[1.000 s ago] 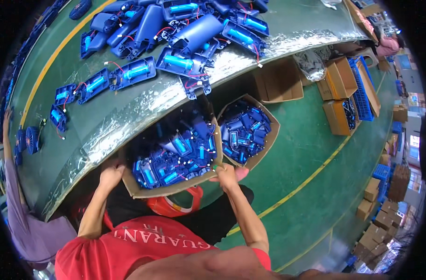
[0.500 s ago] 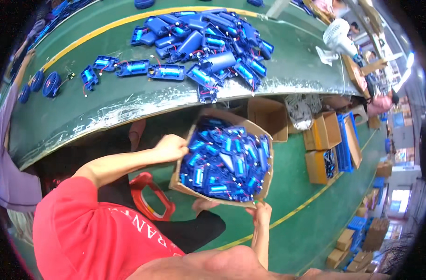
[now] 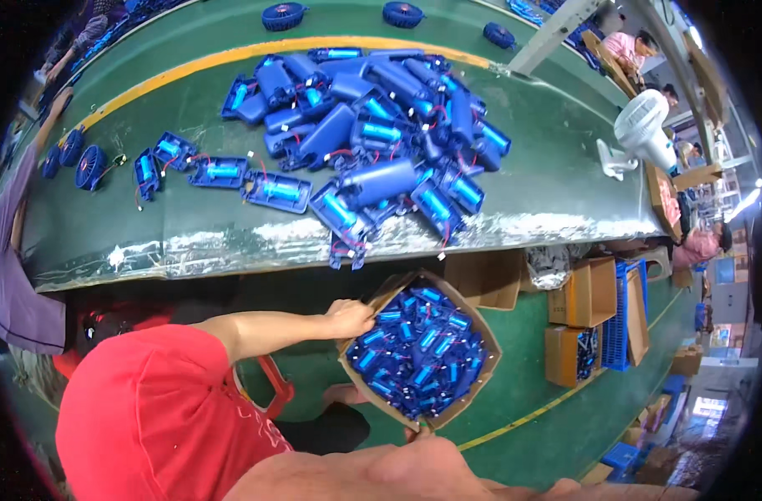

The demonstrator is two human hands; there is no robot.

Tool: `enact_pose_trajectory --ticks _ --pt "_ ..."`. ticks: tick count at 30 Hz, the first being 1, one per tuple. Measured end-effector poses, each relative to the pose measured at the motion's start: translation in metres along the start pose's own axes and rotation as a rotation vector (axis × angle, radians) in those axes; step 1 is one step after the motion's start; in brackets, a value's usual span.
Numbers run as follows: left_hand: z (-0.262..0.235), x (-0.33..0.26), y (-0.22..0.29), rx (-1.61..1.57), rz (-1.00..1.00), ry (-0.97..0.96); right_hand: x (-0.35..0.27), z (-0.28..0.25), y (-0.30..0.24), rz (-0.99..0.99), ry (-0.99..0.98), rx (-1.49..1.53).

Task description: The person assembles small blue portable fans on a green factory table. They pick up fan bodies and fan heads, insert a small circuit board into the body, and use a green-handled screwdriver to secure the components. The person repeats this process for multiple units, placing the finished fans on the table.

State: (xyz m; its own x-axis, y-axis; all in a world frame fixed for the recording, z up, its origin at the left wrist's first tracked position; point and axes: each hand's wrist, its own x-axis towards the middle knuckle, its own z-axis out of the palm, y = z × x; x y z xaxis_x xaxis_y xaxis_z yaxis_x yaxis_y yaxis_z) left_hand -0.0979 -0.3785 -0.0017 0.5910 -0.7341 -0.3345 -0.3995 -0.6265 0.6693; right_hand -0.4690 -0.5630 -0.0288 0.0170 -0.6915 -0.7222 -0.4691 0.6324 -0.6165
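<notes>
Left hand (image 3: 350, 319) clamped over the left rim of the open brown cardboard carton (image 3: 479, 326), thumb side up! The right hand (image 3: 418, 432) has fingers at the carton's near corner; most of it is hidden, so I can't tell how tightly it's closed.

And what a shift! The red plastic stool (image 3: 276, 388) sits to the carton's left now, no longer just below it, and the green-topped worktable (image 3: 548, 175) has its edge beyond the carton's far corner rather than over its side. The second filled box, visible a second ago, has gone from view; whether the carton covers it, I can't tell. My read: the load is being moved in one go.

Now the count. Inside the carton, glossy blue plastic casings with bright blue cylinders (image 3: 418, 355), too jumbled to number. Beyond it on the table, one big heap of blue plastic casings (image 3: 381, 182), also uncountable; farther left, four open blue casings (image 3: 222, 171) in a loose line. Round blue ribbed parts: three far left (image 3: 90, 167), three far beyond (image 3: 403, 14). Right of the carton: three other brown cardboard boxes (image 3: 594, 292), one blue plastic crate (image 3: 619, 326), and one white fan (image 3: 645, 121) up beyond!
</notes>
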Motion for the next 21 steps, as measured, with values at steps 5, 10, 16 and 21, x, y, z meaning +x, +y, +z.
enact_pose_trajectory --ticks 5,10,16,21 --pt "-0.073 -0.089 0.021 -0.146 0.151 -0.351 0.042 -0.068 0.043 -0.519 0.149 -0.508" --pt "-0.265 -0.141 0.071 -0.830 0.245 -1.025 0.045 -0.087 -0.030 -0.669 0.294 -0.673" --pt "-0.490 -0.089 0.027 -0.772 0.321 -0.283 -0.067 0.042 -0.142 -0.459 0.246 -0.065" --pt "-0.564 0.020 -0.053 -0.350 0.315 0.376 -0.218 0.189 -0.294 -0.687 0.137 -0.247"
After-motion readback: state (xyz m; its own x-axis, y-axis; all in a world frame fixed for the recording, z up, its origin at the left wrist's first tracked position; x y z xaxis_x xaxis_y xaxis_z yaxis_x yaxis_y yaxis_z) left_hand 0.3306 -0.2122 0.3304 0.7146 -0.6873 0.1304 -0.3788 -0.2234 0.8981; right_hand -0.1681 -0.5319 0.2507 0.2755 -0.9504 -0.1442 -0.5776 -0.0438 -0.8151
